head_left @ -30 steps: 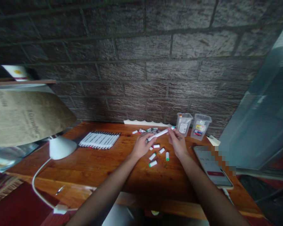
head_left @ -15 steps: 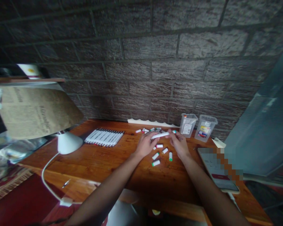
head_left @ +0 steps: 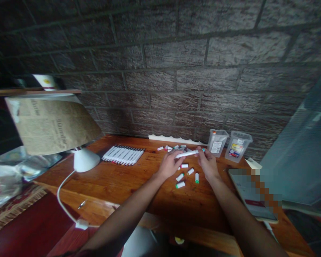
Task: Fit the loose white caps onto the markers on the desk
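Observation:
A white marker (head_left: 186, 154) lies slantwise between my two hands above the desk. My left hand (head_left: 170, 165) is closed round its left part, thumb underneath. At its right end, my right hand (head_left: 208, 164) pinches a teal-ended marker cap (head_left: 203, 150); whether the cap is seated on the marker cannot be made out. Below the hands lie several loose white caps with coloured ends, among them a green-ended cap (head_left: 197, 178) and a pink-ended cap (head_left: 184, 166). More loose caps (head_left: 160, 148) are scattered behind my left hand, partly hidden by it.
To the left, a row of white markers (head_left: 123, 155) lies side by side near a lamp (head_left: 86, 160). Two clear plastic containers (head_left: 217, 142) stand by the wall at the back right. A tablet (head_left: 253, 200) rests at the right edge of the wooden desk (head_left: 139, 178).
The whole view has shifted, so the desk and its things appear farther right. Both hands keep their hold on the marker and cap, with little visible movement between them.

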Tool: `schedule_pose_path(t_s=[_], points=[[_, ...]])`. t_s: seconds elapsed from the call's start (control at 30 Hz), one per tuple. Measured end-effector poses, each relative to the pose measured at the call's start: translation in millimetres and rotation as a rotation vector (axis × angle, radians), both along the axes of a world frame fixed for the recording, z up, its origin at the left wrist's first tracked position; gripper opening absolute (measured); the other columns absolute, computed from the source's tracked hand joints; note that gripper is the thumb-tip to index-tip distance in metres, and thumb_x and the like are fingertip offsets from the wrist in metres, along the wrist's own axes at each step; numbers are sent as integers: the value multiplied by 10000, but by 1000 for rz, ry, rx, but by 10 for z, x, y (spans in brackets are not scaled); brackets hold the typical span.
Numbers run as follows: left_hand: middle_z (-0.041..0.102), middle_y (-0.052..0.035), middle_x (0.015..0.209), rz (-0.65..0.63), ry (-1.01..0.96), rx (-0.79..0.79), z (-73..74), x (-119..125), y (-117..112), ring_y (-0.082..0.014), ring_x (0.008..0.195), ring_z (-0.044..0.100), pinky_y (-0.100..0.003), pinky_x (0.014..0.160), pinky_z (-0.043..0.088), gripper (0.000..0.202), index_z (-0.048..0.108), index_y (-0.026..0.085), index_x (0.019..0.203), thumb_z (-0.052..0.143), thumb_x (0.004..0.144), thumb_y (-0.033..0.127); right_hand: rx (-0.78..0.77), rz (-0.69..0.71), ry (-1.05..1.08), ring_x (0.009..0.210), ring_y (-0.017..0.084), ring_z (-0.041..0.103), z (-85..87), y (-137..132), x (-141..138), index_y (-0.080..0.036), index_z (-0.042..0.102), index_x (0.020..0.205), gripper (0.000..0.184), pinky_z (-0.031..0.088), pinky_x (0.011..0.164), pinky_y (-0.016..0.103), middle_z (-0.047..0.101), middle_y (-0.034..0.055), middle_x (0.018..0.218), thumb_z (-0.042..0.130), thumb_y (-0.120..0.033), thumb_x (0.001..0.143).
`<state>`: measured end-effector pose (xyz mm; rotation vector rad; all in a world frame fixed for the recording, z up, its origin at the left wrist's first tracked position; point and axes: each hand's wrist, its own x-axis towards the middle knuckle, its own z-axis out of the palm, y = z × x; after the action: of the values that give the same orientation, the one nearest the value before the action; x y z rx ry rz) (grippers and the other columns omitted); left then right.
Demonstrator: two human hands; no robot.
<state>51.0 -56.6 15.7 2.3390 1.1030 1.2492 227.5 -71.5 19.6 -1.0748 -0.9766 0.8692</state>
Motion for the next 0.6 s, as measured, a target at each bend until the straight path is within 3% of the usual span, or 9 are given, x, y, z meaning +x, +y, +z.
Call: schedule_pose_path(t_s=[0.13, 0.27, 0.37, 0.6], points=[[705, -58, 1066, -14, 0, 5, 1, 0, 1, -191, 994, 650, -311, 934, 488, 229, 659, 190, 1082, 551, 931, 325, 23, -28, -79, 472, 76, 381, -9, 1, 19, -162, 593, 744, 553, 283, 447, 224, 570, -10, 614, 628, -711, 699], [698, -70, 1077, 22, 24, 62, -10, -1, 11, -206, 1028, 634, -333, 956, 477, 224, 655, 185, 1090, 552, 931, 305, 44, -94, -323, 533, 118, 471, 6, -10, 57, -167, 581, 662, 583, 360, 552, 252, 592, 18, 594, 529, -740, 762], [681, -82, 1124, 54, 77, 112, -20, -5, 7, -225, 1067, 616, -363, 983, 461, 242, 651, 186, 1114, 554, 932, 313, -25, -132, -490, 577, 166, 538, 22, -30, 74, -168, 593, 587, 670, 373, 603, 281, 600, 57, 564, 425, -787, 782], [690, -66, 1109, -18, 217, 58, -54, 28, -61, -207, 1031, 642, -307, 921, 486, 328, 648, 203, 1135, 467, 973, 424, -105, -114, -633, 490, 180, 506, 77, -73, 61, -205, 447, 441, 722, 336, 527, 287, 496, 62, 445, 347, -864, 718]])
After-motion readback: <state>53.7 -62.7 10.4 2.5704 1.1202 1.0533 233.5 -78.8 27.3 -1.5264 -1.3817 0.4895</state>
